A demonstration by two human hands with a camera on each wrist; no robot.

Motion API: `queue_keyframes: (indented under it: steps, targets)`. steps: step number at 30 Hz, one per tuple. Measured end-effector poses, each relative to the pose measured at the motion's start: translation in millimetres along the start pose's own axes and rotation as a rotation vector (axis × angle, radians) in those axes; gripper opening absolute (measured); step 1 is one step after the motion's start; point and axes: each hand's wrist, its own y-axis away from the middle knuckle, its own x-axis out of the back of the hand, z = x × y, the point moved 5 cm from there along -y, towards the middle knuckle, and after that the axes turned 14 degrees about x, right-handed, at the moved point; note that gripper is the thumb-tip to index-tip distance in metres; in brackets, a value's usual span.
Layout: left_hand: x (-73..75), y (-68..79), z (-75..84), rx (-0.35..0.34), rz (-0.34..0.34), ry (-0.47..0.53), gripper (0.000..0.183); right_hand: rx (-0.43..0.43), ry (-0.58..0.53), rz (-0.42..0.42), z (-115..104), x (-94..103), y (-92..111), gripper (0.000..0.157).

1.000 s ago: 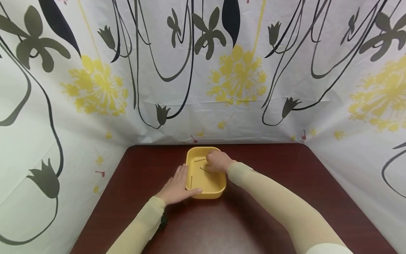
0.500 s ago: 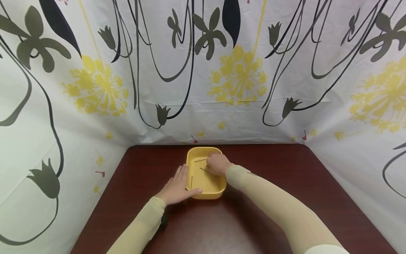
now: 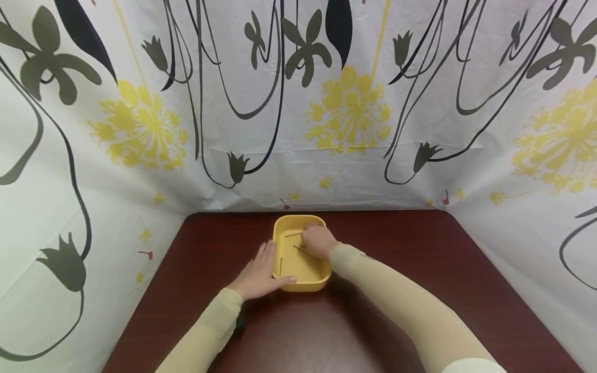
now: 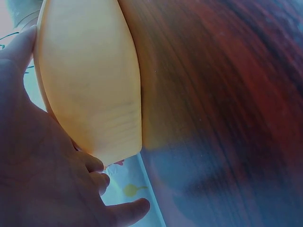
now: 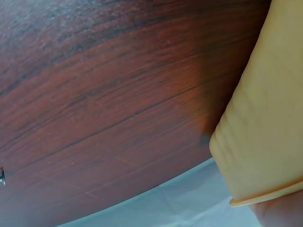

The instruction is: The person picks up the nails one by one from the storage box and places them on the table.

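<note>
A yellow tray (image 3: 305, 272) with rounded corners sits on the table toward its far side. Several thin dark sticks, like nails, lie in it, one (image 3: 281, 267) along the left wall. My left hand (image 3: 256, 277) rests against the tray's left side, fingers straight and thumb over the near corner of the rim. In the left wrist view its fingers run along the tray's yellow wall (image 4: 92, 85). My right hand (image 3: 318, 242) reaches into the far right part of the tray with curled fingers, close by a slanted stick (image 3: 299, 250). I cannot tell whether it pinches one; its fingertips are hidden.
The dark red wooden table (image 3: 373, 311) ends at a white curtain (image 3: 298, 181) with floral print, which stands behind and at both sides. A small metal piece (image 5: 2, 176) shows at the left edge of the right wrist view.
My right hand and forearm have shifted slightly left and toward me inside the tray. The left hand and the tray stay put.
</note>
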Motion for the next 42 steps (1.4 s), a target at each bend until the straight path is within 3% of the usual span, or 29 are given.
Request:
queue_keyframes:
  steps: [14, 23, 30, 42]
  targets:
    - [-0.2, 0.3, 0.1, 0.0, -0.004, 0.004, 0.117, 0.011, -0.016, -0.021, -1, -0.2, -2, 0.034]
    - [-0.1, -0.2, -1.1, -0.001, -0.003, -0.002, 0.118, 0.041, -0.054, 0.036, -9, 20.9, -1, 0.033]
    - [-1.5, -2.1, -1.6, 0.01, -0.011, -0.016, 0.12, 0.029, -0.074, 0.073, -3, 33.6, 1, 0.04]
    - [-1.0, -2.7, -1.9, 0.014, 0.006, -0.028, 0.12, 0.022, -0.053, 0.107, 4, 56.5, 10, 0.021]
